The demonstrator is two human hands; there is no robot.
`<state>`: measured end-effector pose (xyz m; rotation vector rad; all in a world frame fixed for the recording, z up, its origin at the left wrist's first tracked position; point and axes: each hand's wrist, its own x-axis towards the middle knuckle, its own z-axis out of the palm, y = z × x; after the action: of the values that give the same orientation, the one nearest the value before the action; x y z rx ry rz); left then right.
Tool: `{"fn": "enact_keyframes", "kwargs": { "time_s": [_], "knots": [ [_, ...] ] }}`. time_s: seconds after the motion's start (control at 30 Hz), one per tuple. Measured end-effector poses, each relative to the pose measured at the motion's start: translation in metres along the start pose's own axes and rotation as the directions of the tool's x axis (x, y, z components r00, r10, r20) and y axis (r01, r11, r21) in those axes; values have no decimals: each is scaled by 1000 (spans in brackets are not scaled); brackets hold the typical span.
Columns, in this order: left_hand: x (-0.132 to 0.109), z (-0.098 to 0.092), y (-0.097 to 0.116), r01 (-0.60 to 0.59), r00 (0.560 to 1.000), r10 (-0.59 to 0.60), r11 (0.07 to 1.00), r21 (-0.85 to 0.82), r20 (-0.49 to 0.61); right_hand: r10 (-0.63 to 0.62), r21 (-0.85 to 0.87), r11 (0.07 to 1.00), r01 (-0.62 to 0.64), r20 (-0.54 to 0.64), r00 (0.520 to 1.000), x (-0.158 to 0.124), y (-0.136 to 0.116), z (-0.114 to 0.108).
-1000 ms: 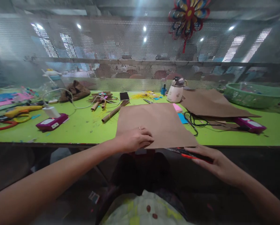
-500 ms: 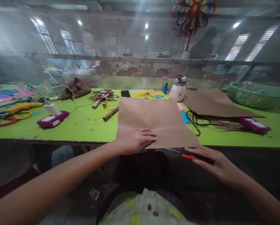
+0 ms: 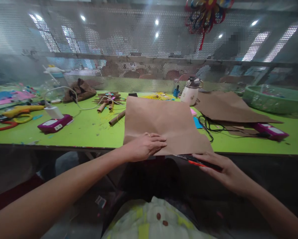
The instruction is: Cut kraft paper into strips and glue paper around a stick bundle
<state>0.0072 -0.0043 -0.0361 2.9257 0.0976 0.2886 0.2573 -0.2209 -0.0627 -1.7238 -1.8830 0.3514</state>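
A sheet of brown kraft paper (image 3: 161,119) lies over the front edge of the green table, with a slight crease across it. My left hand (image 3: 149,146) rests flat on its near part, fingers extended and a ring on one finger. At the sheet's near right edge, my right hand (image 3: 218,169) is closed around a red and black utility knife (image 3: 201,162). The blade points left along the paper's front edge; its tip is partly hidden by the paper, and I cannot tell whether it touches.
Purple power strips (image 3: 55,123) sit at left and right. Rolled paper tubes (image 3: 117,118), orange-handled scissors (image 3: 4,125), a yellow glue gun (image 3: 24,110), a white bottle (image 3: 190,92), more brown paper (image 3: 226,106), a black cable (image 3: 208,127) and a green basin (image 3: 270,101) are on the table.
My right hand and the knife have shifted slightly left along the paper's front edge. The left hand stays on the sheet. The camera view has tilted a little.
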Motion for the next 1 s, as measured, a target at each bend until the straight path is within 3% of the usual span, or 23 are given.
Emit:
{"fn": "enact_keyframes", "kwargs": {
  "time_s": [0.17, 0.4, 0.73, 1.0],
  "knots": [
    [-1, -2, 1, 8, 1000, -7, 1000, -25, 26, 33, -54, 998, -33, -6, 999, -10, 1, -4],
    [-1, -3, 0, 34, 999, -32, 996, -87, 24, -31, -30, 999, 31, -6, 999, 4, -7, 7],
    [2, 2, -9, 26, 1000, -26, 986, -165, 2, -26, -92, 996, 21, -57, 998, -10, -3, 7],
    [12, -8, -6, 9, 1000, -11, 997, -82, -26, -14, -57, 998, 11, -46, 999, 7, -1, -3]
  ]
}}
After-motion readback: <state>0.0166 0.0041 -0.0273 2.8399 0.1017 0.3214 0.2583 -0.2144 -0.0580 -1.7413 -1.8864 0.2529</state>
